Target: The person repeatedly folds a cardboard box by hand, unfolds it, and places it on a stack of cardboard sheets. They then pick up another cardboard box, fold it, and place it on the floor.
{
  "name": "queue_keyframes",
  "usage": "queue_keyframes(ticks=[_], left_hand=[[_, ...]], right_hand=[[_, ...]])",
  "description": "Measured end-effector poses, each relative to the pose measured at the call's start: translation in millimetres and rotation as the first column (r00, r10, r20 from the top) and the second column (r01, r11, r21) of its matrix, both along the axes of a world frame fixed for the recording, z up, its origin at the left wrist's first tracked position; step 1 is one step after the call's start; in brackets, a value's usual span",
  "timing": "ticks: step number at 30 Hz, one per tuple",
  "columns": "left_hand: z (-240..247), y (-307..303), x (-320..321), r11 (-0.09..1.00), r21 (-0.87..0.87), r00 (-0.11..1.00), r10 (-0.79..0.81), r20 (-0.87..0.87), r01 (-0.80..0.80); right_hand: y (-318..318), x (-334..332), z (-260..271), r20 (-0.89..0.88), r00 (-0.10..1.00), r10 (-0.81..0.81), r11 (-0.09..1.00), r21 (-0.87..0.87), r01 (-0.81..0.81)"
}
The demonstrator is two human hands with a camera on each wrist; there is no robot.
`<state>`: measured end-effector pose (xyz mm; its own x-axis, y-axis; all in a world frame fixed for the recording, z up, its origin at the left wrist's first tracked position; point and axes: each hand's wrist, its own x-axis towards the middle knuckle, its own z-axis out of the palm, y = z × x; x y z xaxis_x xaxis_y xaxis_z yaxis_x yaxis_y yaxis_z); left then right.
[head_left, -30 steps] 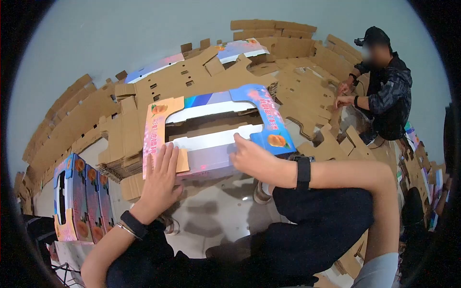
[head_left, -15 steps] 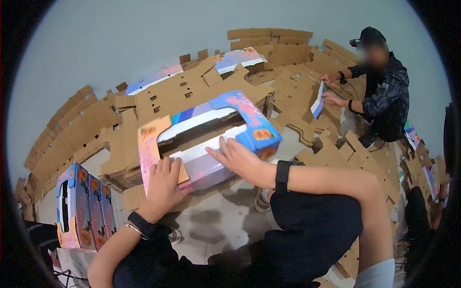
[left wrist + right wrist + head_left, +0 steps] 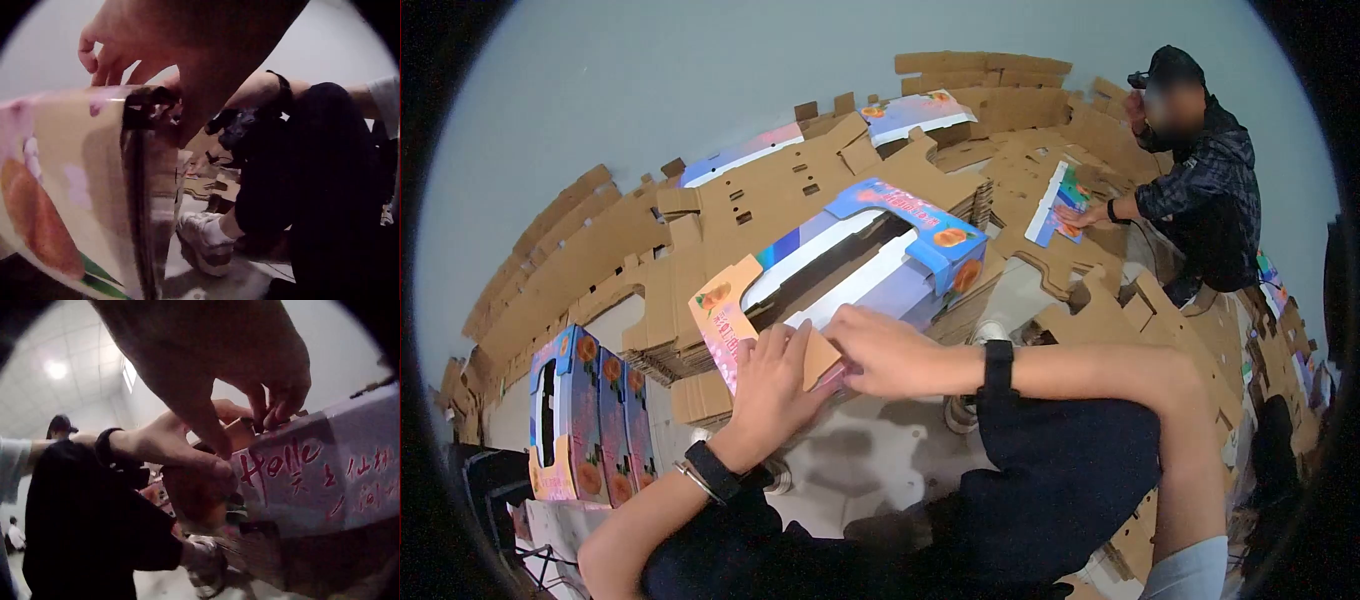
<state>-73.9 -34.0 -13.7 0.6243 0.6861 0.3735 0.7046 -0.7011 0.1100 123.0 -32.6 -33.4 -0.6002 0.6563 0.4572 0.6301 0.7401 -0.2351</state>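
Observation:
A printed peach gift box with a long cut-out in its top lies tilted before me in the head view. Its end on the left is orange and pink, its far end blue. My left hand grips the near orange corner, fingers over the top and thumb down the side. Right beside it, my right hand pinches the near long edge with curled fingers. Between the two hands shows a small orange flap. The right wrist view shows the left thumb against the box's side, below the flap.
Under and behind the box lie stacked flat cardboard sheets. Several finished boxes stand at the left. A person crouches at the right, one hand on a printed sheet. More cardboard lines the wall.
The box has turned, its blue end swinging away from me. My right hand has moved left along the near edge to the orange corner. The other person has laid a printed sheet down.

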Motion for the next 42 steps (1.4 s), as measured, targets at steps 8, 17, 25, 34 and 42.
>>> queue_keyframes(ticks=[8,17,25,34,42], left_hand=[[2,-21,21,0.999,0.005,0.999,-0.041,0.019,0.041],[-4,-16,20,0.996,0.012,0.994,-0.092,0.057,0.092],[7,-20,19,0.991,-0.113,0.996,-0.081,-0.033,0.076],[1,-23,23,0.983,-0.081,0.93,-0.184,-0.319,0.167],[5,-12,3,0.962,-0.272,0.968,-0.103,-0.23,0.038]], right_hand=[[-6,25,27,-0.171,0.983,-0.072,0.884,-0.466,-0.016],[-6,41,7,-0.38,0.925,0.014,0.833,-0.507,-0.221],[-11,40,1,-0.495,0.869,0.017,0.764,-0.554,-0.331],[-24,43,29,0.079,0.997,-0.001,0.876,-0.481,0.039],[-25,58,15,0.305,0.946,-0.11,0.992,-0.024,0.123]])
